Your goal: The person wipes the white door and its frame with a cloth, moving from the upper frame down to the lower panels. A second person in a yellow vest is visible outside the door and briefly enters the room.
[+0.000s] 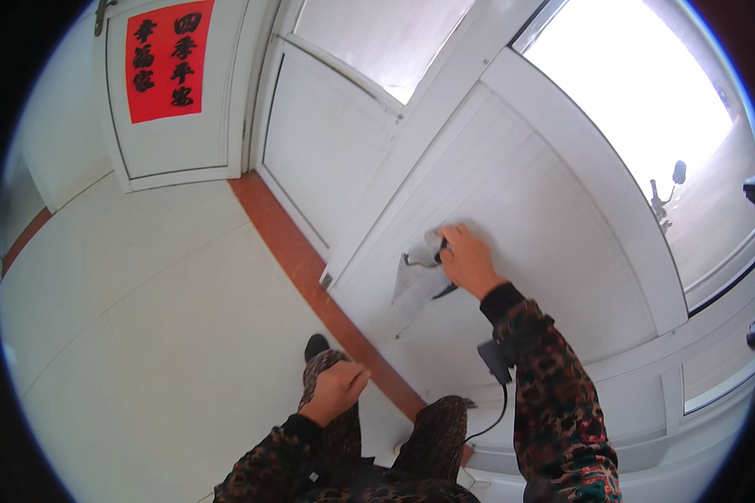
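My right hand [469, 258] is against the white lower panel of a door [541, 207], its fingers curled around a small black object [441, 250], mostly hidden by them. Beside the fingertips, a torn greyish patch [418, 280] clings to the panel, with dark ragged edges. A pale flap [433, 239] stands at its upper end; whether it is peeled material or part of the held object cannot be told. My left hand [336, 390] hangs over my left knee, fingers curled in, with nothing visible in them.
A red paper with black writing [168, 63] is stuck on another white door [220, 144]. A reddish-brown floor strip [289, 258] borders pale floor tiles [145, 302]. Bright glass [629, 82] fills the door's upper part. A black cable [502, 412] hangs from a device [496, 361] at my right forearm.
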Demonstrator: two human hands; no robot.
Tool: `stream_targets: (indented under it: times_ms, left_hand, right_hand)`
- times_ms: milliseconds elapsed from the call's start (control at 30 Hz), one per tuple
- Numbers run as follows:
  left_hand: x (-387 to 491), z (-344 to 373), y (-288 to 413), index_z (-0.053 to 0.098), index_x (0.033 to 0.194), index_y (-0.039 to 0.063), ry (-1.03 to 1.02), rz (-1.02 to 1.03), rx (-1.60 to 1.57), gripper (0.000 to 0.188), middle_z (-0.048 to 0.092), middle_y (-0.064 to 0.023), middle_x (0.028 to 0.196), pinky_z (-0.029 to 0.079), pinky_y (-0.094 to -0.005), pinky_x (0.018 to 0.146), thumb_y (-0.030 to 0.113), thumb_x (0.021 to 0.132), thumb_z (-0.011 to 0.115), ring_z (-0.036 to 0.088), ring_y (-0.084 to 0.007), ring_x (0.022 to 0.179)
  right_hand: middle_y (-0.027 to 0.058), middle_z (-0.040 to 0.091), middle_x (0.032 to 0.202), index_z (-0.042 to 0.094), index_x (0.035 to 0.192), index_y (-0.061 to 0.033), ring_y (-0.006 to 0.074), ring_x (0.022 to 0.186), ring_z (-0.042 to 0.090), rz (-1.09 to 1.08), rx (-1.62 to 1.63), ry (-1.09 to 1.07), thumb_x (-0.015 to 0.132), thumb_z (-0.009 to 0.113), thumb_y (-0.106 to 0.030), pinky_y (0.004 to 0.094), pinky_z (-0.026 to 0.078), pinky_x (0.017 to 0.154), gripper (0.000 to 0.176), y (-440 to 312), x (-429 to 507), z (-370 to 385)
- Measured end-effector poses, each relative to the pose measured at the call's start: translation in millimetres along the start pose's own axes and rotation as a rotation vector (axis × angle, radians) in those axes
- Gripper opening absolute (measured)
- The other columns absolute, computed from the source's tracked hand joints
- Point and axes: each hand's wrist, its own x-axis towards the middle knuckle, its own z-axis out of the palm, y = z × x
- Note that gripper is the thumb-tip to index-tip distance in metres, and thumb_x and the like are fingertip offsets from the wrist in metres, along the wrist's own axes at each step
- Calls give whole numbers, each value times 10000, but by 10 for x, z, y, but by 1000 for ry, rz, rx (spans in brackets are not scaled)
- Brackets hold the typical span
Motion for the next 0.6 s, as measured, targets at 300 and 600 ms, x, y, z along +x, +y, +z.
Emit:
stream_targets:
  times_ms: [300, 600]
  left_hand:
    - [-14, 85, 213, 381, 1420, -27, -146, -319, -271, 529, 539, -201, 1333, 435, -344, 993, 171, 971, 577, 522, -238, 1231]
    - [-54, 113, 222, 307, 1450, -54, -69, -334, -333, 756, 419, -217, 1426, 307, -366, 1115, 195, 857, 704, 387, -278, 1351]
  right_hand:
    - [118, 670, 1038, 591, 1168, -15, 210, 905, 660, 478, 796, 158, 881, 581, -106, 342, 535, 771, 302, -642, -1604, 416]
    - [83, 634, 1121, 585, 1132, -45, 220, 1025, 620, 994, 2168, 122, 1015, 435, -260, 379, 509, 894, 288, -993, -1785, 519]
